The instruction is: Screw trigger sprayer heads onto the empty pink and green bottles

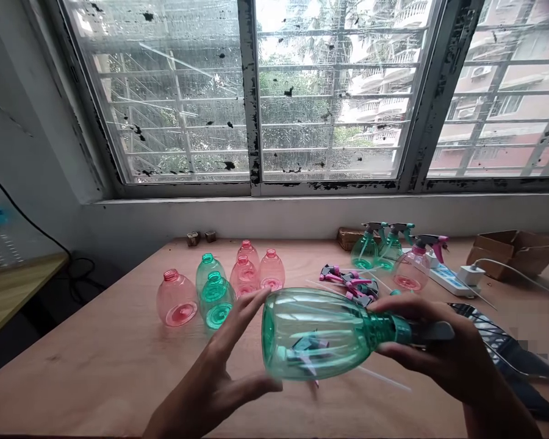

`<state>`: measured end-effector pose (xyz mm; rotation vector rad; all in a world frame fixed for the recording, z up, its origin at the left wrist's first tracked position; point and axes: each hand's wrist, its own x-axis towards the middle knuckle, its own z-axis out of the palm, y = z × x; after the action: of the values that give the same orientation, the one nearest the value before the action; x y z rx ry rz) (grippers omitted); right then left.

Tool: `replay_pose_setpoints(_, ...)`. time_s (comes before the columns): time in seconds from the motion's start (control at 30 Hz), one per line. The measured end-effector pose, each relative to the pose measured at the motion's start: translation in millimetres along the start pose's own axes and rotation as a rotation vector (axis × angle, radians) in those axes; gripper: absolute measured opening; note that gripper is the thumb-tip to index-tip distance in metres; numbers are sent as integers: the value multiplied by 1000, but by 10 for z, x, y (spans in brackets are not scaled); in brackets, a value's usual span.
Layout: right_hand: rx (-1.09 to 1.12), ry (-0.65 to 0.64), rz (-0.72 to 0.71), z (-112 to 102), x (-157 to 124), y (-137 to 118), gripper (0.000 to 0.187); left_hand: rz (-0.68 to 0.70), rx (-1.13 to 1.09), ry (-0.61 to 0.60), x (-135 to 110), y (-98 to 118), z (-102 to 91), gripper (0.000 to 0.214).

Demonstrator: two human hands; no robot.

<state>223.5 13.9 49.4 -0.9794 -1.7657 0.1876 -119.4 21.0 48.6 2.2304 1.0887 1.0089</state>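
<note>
The right hand (pixel 457 350) has its fingers clamped on the neck end of a green bottle (pixel 341 350), index finger above and thumb below, with the dark spray head (pixel 432 333) reaching back into the palm. The left hand (pixel 215 366) has finger and thumb spread wide apart at the base: the fingertips are at its upper edge, the thumb just under its lower edge. Whether they press on the plastic, I cannot tell. The bottle lies on its side between the two hands, held above the desk (pixel 96 372), base toward the left palm.

Through its clear wall a loose spray head (pixel 311 346) shows, and a thin tube (pixel 387 378) lies near it. Just beyond is a heap of pink and black spray heads (pixel 350 283). Past the left fingers stand four pink bottles (pixel 177 299) and two green bottles (pixel 217 302), all topless. Beyond the right hand are two green sprayers (pixel 365 250) and a pink sprayer (pixel 412 268), heads fitted. Farther right come a power strip (pixel 448 280) and a cardboard box (pixel 507 250). A window (pixel 251 122) spans the wall behind.
</note>
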Motion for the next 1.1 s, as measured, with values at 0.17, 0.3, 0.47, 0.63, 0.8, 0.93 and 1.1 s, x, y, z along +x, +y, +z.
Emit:
replay_pose_setpoints(0.17, 47, -55, 36, -8, -6, 47, 36, 192, 19, 35, -7, 71, 18, 85)
replay_pose_setpoints(0.3, 58, -40, 26, -4, -22, 27, 34, 60, 10, -5, -13, 66, 26, 117)
replay_pose_setpoints(0.47, 11, -64, -28, -15, -12, 24, 31, -62, 127, -69, 10, 47, 12, 89)
replay_pose_setpoints(0.63, 7, -160, -11, -41, 19, 66, 32, -109, 196, -57, -14, 46, 14, 92)
replay_pose_setpoints(0.8, 27, -152, 7, -28, 45, 21, 29, -30, 126, -11, -33, 78, 39, 98)
replay_pose_setpoints(0.93, 6, -127, 12, -16, 47, -9, 29, -8, 77, -6, -26, 64, 59, 100)
replay_pose_setpoints(1.1, 50, -143, 49, -8, 46, -34, 30, -48, 142, -1, -10, 52, 61, 90)
